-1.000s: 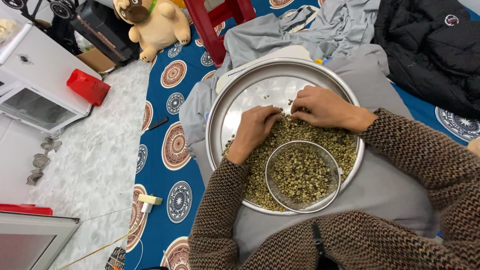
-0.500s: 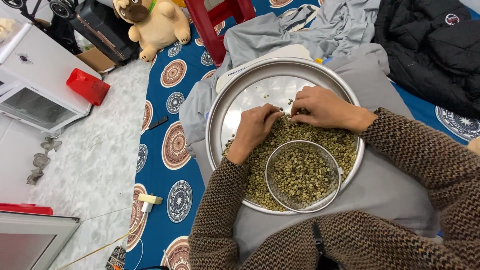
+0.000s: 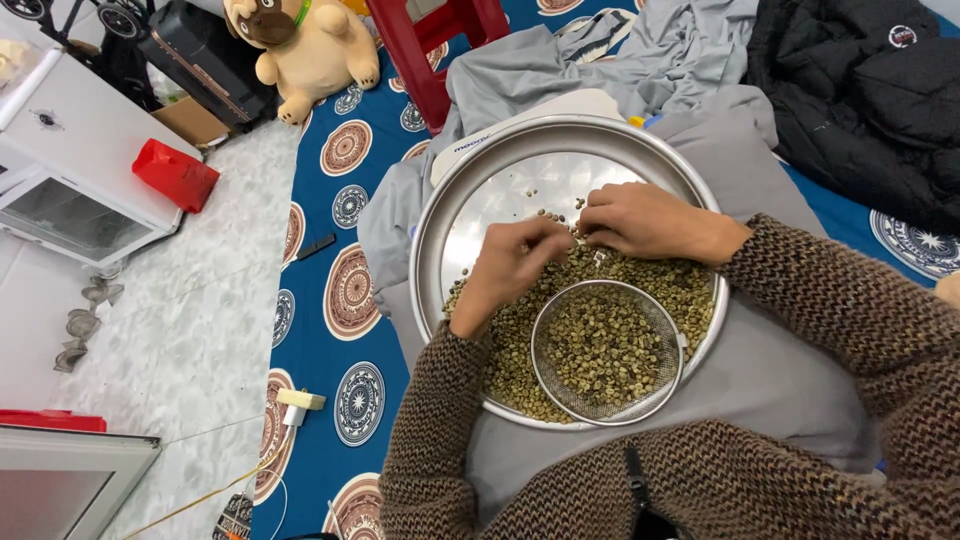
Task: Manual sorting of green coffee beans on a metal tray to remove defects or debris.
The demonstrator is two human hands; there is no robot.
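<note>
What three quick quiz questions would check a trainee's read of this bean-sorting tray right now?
1. True or false: the round mesh sieve lies inside the metal tray.
2. Which hand is nearer the plush dog: A left hand, B right hand?
3. Fill in: both hands rest on the pile of greenish ____.

Key: 1 true; 2 A; 3 beans.

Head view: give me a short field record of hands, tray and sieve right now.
left hand: on the beans, fingers curled, pinching at the pile's edge
right hand: on the beans, fingertips near the left hand
beans: greenish, heaped on the tray's near half
tray: round, metal, far half mostly bare
sieve: round mesh, on the tray, holds beans
</note>
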